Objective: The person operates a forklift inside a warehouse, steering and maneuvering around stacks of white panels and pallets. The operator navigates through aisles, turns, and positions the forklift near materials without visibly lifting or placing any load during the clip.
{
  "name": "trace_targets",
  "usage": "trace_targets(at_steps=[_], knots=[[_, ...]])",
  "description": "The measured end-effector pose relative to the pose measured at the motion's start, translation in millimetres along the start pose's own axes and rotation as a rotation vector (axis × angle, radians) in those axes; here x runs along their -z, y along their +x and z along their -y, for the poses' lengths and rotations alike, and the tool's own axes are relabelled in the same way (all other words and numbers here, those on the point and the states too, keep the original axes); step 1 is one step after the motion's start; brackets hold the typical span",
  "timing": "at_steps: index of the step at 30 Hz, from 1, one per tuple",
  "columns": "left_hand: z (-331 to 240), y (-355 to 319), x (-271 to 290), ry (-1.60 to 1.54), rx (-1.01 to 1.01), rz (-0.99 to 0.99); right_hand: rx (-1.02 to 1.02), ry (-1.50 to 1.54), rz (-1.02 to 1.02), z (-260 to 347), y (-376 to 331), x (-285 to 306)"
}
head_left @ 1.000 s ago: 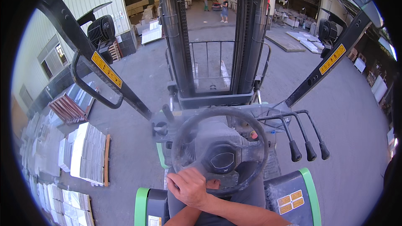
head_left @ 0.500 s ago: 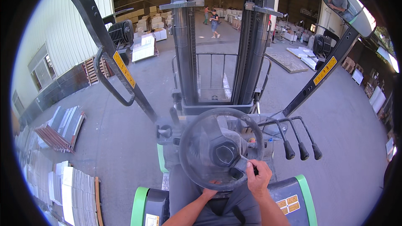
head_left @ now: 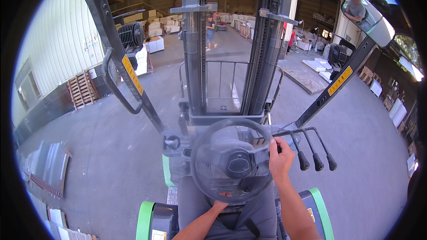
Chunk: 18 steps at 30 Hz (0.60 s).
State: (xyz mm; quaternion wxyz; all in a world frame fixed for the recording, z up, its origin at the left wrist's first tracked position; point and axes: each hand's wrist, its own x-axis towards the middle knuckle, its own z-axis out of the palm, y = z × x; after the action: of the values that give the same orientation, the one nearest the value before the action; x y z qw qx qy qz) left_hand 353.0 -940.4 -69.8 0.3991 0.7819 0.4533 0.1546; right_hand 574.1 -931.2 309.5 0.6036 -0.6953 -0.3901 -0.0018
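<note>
Steering is under way: the right hand (head_left: 280,160) grips the right rim of the steering wheel (head_left: 231,165), the left hand (head_left: 220,204) closes on its bottom edge. Forklift mast (head_left: 231,49) faces open concrete floor (head_left: 111,160); no load is visible yet.

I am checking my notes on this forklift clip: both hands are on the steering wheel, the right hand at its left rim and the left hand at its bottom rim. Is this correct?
Not quite. In the head view the right hand holds the steering wheel at its right rim, not its left, beside the black-knobbed levers. The left hand is at the bottom rim, as you wrote.
</note>
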Motion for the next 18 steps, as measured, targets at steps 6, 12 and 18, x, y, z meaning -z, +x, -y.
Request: trace_targets(at_steps=[6,12,18], knots=[[50.9,-193.8,132.7,-0.033,0.003,0.071,0.053,0.031,-0.007,170.7,-166.1,-20.2],[78.7,-390.9,267.2,-0.16,0.078,0.005,0.018,0.051,-0.014,336.7,-337.1,-27.3],[109.3,-563.3,380.5,-0.246,0.241,-0.01,0.086,0.081,0.028,480.5,-488.5,-36.1]])
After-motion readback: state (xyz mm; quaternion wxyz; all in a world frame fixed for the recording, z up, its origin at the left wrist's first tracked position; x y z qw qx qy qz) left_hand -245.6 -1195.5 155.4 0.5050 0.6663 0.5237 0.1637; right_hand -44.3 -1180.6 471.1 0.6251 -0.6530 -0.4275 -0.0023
